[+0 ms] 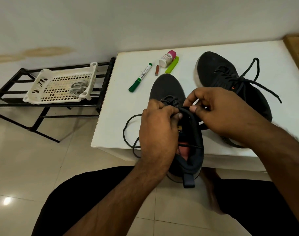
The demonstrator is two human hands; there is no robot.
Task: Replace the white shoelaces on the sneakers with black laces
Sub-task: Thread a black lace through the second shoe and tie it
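White table (187, 48) against a pale wall, over glossy floor tiles; near sneaker (169, 86) lies toe away from the person, heel hanging past the table's front edge; far sneaker (213, 68) sits just to its right, laced in black and tied in a bow, loose ends trailing on the tabletop; left hand (158, 132) is curled on the near sneaker's left side, fingers pinching at the tongue and lace; right hand (220, 111) is curled too, thumb and fingers pinching the tongue's top edge; black lace (128, 123) loops out from under the left hand across the table and over its edge; behind the sneakers lie a green marker (141, 77), a small brown stick (157, 70), a pink-capped bottle (167, 58) and a lime clip (172, 65); left of the table a black rack (17, 97) carries a white basket (43, 74) with the white laces (78, 87) coiled inside.
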